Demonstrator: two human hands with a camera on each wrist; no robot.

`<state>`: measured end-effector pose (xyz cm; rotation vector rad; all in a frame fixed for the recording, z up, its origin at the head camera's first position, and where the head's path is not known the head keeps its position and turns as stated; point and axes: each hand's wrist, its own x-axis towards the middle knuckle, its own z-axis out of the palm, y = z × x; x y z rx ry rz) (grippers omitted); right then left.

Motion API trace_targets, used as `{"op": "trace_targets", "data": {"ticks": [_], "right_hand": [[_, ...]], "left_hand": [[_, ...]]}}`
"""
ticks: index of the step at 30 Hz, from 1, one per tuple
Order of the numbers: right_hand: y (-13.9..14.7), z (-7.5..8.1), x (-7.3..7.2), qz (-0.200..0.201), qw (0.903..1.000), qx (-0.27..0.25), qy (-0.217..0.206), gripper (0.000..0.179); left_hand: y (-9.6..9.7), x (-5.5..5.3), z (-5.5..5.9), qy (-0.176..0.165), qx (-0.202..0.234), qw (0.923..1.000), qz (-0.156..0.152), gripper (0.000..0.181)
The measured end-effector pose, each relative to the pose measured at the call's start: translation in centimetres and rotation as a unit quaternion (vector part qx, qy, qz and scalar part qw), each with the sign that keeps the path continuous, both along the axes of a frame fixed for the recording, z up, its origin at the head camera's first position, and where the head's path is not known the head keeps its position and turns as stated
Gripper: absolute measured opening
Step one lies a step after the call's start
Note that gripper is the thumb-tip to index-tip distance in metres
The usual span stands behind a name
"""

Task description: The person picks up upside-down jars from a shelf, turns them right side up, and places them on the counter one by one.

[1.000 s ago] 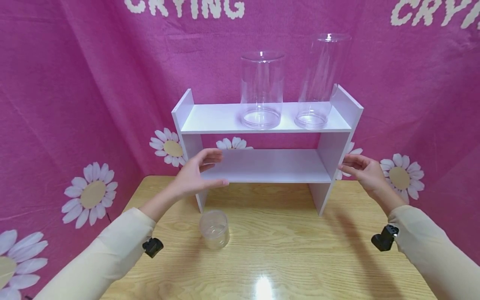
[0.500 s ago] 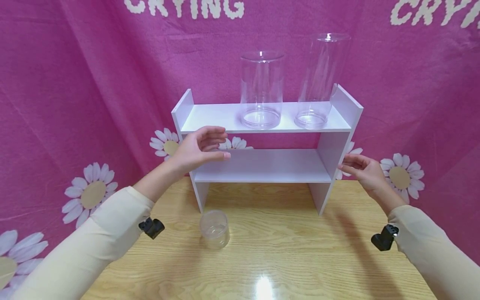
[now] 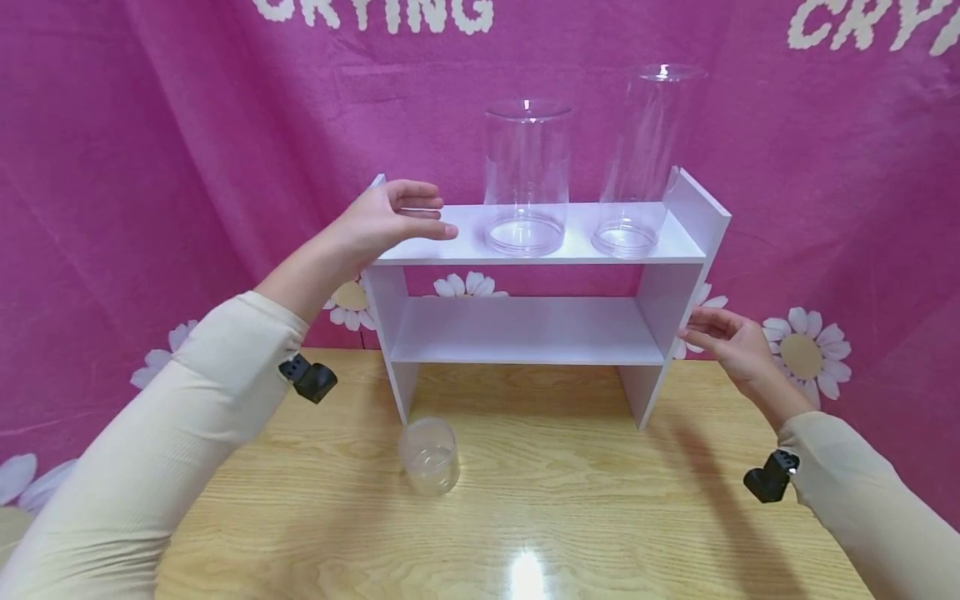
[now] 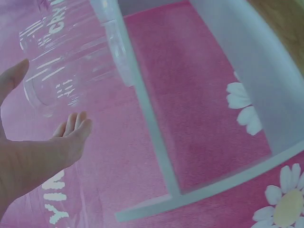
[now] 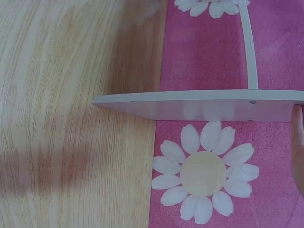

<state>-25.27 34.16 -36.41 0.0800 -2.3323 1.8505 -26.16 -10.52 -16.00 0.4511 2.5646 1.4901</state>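
My left hand (image 3: 386, 218) hovers at the left end of the white shelf unit's (image 3: 525, 329) upper board, its thumb and fingers spread apart with nothing between them. To its right stands a wide clear cylinder (image 3: 527, 179), upright on that board. Farther right is a taller, narrower clear cylinder (image 3: 637, 158). Both cylinders appear sideways beyond the left hand in the left wrist view. Loosely bent fingers of my right hand (image 3: 733, 343) lie at the outside of the right side panel (image 3: 670, 300); one finger (image 5: 298, 147) meets the panel in the right wrist view.
A short clear round container (image 3: 430, 458) stands on the wooden table (image 3: 570, 492), in front of the unit's left foot. Behind everything hangs a pink cloth (image 3: 187, 108) with daisies and white lettering. A black camera is strapped to each sleeve.
My left hand has risen from the lower shelf's level to the upper board, still empty. My right hand, the cylinders and the short container have stayed in place.
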Motion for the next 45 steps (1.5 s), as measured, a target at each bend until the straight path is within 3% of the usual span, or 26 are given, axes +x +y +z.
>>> {"op": "trace_targets", "data": {"ticks": [13, 19, 24, 30, 34, 45], "right_hand": [[0.2, 0.0, 0.0, 0.006, 0.9999, 0.003, -0.011, 0.022], [0.3, 0.0, -0.2, -0.009, 0.9985, 0.05, -0.02, 0.022], [0.4, 0.0, -0.3, -0.009, 0.9983, 0.053, -0.024, 0.022], [0.4, 0.0, -0.2, -0.01, 0.9973, 0.068, -0.027, 0.021], [0.2, 0.1, -0.2, -0.009, 0.9967, 0.078, -0.022, 0.021], [0.1, 0.2, 0.2, -0.011, 0.9979, 0.062, -0.012, 0.019]], "left_hand": [[2.4, -1.9, 3.4, -0.011, -0.035, 0.9991, 0.022, 0.081], [3.6, -2.6, 4.7, -0.03, -0.086, 0.9956, 0.024, 0.089], [4.8, -3.2, 5.8, -0.055, -0.125, 0.9903, 0.026, 0.096], [6.3, -4.0, 7.1, -0.077, -0.089, 0.9925, 0.034, 0.098], [7.0, -4.4, 7.4, -0.074, -0.064, 0.9943, 0.042, 0.098], [8.5, -5.4, 6.8, -0.039, -0.031, 0.9975, 0.05, 0.095]]}}
